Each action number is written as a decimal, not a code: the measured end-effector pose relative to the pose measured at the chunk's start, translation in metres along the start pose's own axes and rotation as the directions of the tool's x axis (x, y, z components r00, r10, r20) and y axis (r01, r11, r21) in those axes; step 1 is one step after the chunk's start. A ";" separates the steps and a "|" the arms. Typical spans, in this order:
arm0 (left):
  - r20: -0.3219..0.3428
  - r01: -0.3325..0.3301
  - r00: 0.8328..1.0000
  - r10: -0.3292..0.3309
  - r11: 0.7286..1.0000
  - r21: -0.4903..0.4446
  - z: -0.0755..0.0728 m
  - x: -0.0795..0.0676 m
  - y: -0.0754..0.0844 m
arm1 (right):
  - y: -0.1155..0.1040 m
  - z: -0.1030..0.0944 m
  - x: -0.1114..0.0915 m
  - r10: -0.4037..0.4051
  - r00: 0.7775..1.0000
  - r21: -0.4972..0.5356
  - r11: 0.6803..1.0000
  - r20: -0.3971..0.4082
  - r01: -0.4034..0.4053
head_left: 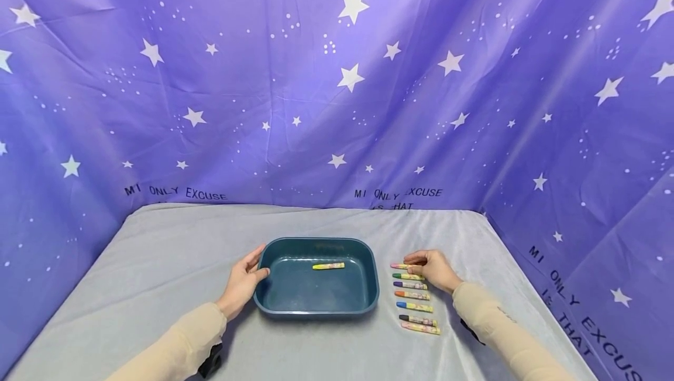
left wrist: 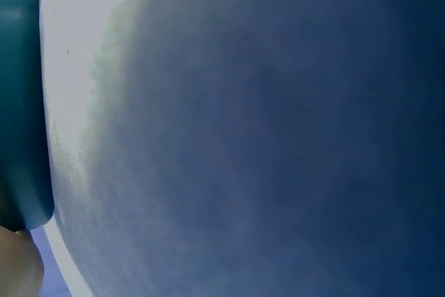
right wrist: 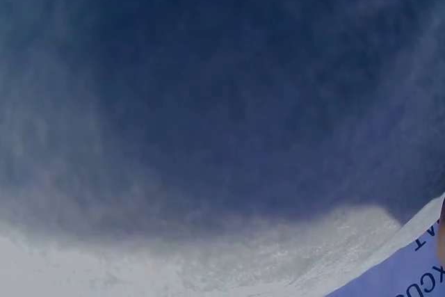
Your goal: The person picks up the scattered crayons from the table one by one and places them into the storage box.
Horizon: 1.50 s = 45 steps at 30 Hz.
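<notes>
A dark teal rectangular tub stands on the table, with a yellow crayon lying inside. My left hand grips the tub's left side, thumb over the rim and fingers along the outer wall. In the left wrist view, the tub's wall fills the left edge. To the right of the tub, my right hand pinches a pink crayon at the far end of a column of crayons. Right below its thumb lies a green crayon, partly covered by the hand.
Nearer in the column lie purple, orange, blue, black and light pink crayons. Pale grey cloth covers the table. Purple star-printed curtains enclose the back and sides.
</notes>
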<state>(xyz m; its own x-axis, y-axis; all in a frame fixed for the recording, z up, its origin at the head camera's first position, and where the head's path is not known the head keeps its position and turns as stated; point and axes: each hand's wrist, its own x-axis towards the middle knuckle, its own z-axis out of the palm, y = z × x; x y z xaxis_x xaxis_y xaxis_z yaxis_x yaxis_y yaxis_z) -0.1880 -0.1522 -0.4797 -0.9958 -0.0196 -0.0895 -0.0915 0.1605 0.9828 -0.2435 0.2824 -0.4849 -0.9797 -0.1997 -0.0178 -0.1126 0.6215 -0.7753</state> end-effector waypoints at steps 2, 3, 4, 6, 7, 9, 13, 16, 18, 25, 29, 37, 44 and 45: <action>-0.003 0.002 1.000 -0.002 1.000 0.007 0.000 0.000 0.000 | 0.000 0.000 0.000 0.012 1.000 -0.007 1.000 0.007 -0.012; -0.003 0.005 1.000 -0.005 1.000 0.007 0.000 0.000 -0.001 | -0.001 0.000 0.000 0.011 1.000 -0.014 1.000 0.009 -0.011; -0.006 0.010 1.000 -0.010 1.000 0.007 0.000 0.000 -0.001 | -0.001 -0.001 0.001 -0.002 1.000 -0.025 1.000 0.014 0.002; -0.007 0.007 1.000 -0.007 1.000 0.010 0.000 0.001 0.000 | -0.001 -0.003 0.003 -0.007 1.000 -0.036 0.999 0.013 0.007; -0.010 0.006 1.000 -0.006 1.000 0.009 0.000 0.001 0.000 | -0.001 -0.004 0.004 -0.012 1.000 -0.041 0.999 0.013 0.013; -0.012 -0.002 1.000 0.002 1.000 0.008 0.000 0.002 0.000 | -0.002 -0.006 0.005 -0.032 0.999 -0.053 0.998 0.020 0.033; -0.005 0.004 1.000 -0.004 1.000 0.003 0.000 0.002 0.000 | -0.004 -0.008 0.006 -0.024 0.999 -0.050 0.998 0.035 0.026; 0.001 0.011 1.000 -0.011 1.000 -0.003 0.000 0.002 -0.001 | -0.006 -0.008 0.006 0.006 1.000 -0.028 1.000 0.028 -0.005; 0.005 0.004 1.000 -0.004 1.000 0.002 -0.001 0.002 -0.001 | -0.007 -0.009 0.005 0.002 1.000 -0.032 1.000 0.016 -0.002; -0.002 0.012 1.000 -0.012 1.000 0.002 -0.001 0.003 -0.001 | -0.023 -0.012 0.004 -0.034 0.998 -0.039 0.999 -0.053 0.032; 0.010 0.010 1.000 -0.010 1.000 -0.003 0.000 0.002 -0.001 | -0.037 -0.011 0.002 -0.029 0.998 0.004 1.000 -0.062 0.029; 0.009 0.018 1.000 -0.017 1.000 -0.018 0.000 0.002 -0.003 | -0.074 -0.005 -0.006 -0.054 0.997 0.130 0.990 -0.047 0.059; 0.006 0.019 1.000 -0.019 1.000 -0.016 -0.001 0.003 -0.004 | -0.090 0.009 0.005 -0.085 0.996 0.127 0.988 -0.036 0.088; 0.006 0.019 1.000 -0.019 1.000 -0.017 -0.001 0.004 -0.004 | -0.093 0.012 0.006 -0.091 0.995 0.129 0.987 -0.033 0.094</action>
<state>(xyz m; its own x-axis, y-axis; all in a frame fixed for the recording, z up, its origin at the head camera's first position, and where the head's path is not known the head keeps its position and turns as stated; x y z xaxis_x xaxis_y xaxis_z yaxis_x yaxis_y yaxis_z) -0.1911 -0.1535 -0.4838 -0.9939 -0.0169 -0.1093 -0.1106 0.1435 0.9834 -0.2373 0.2145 -0.4206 -0.9703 -0.2306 0.0734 -0.1822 0.4965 -0.8487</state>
